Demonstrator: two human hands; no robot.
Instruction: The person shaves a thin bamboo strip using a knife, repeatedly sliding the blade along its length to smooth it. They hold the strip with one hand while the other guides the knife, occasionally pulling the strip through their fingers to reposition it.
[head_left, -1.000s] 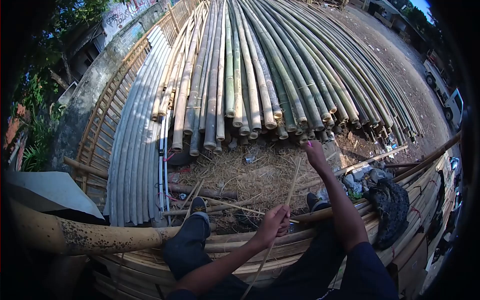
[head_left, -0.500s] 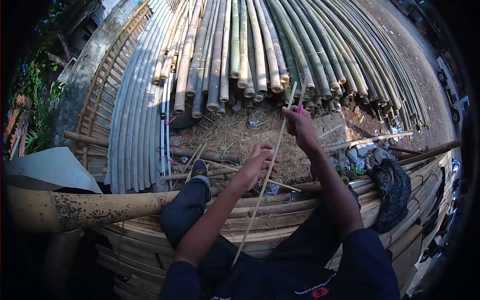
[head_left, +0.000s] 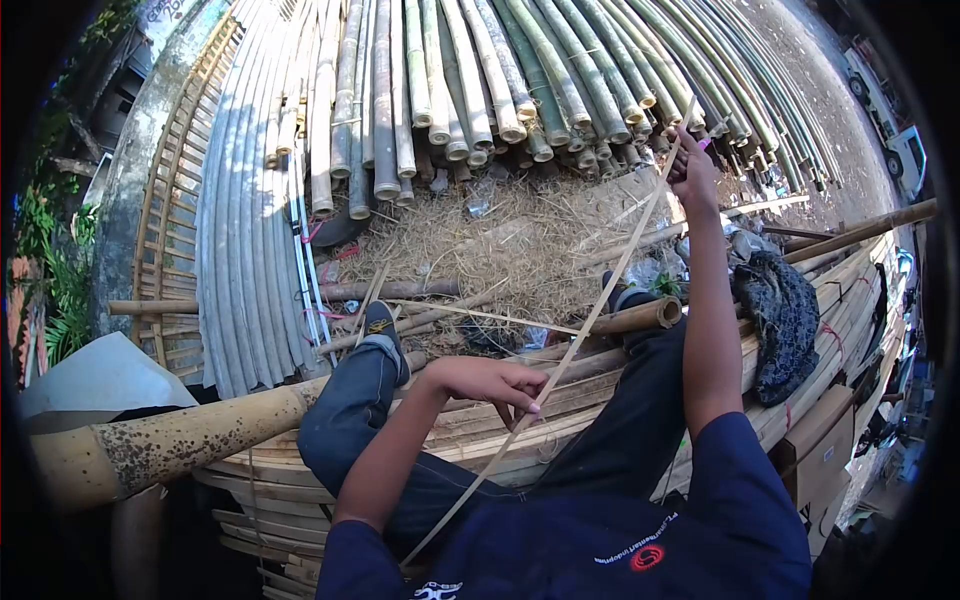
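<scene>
My right hand [head_left: 692, 178] has reached farther out, holding the bamboo strip [head_left: 600, 296] near its top. My left hand [head_left: 493, 382] now curls at it (can't tell if it pinches). More strip shows between them, slanting up from my lap.

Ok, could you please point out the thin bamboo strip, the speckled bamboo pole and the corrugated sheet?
Thin bamboo strip [head_left: 609, 290]: head view, upper half of its length.
Speckled bamboo pole [head_left: 188, 441]: head view, middle of its visible length.
Corrugated sheet [head_left: 246, 235]: head view, middle of its ridged surface.
</scene>
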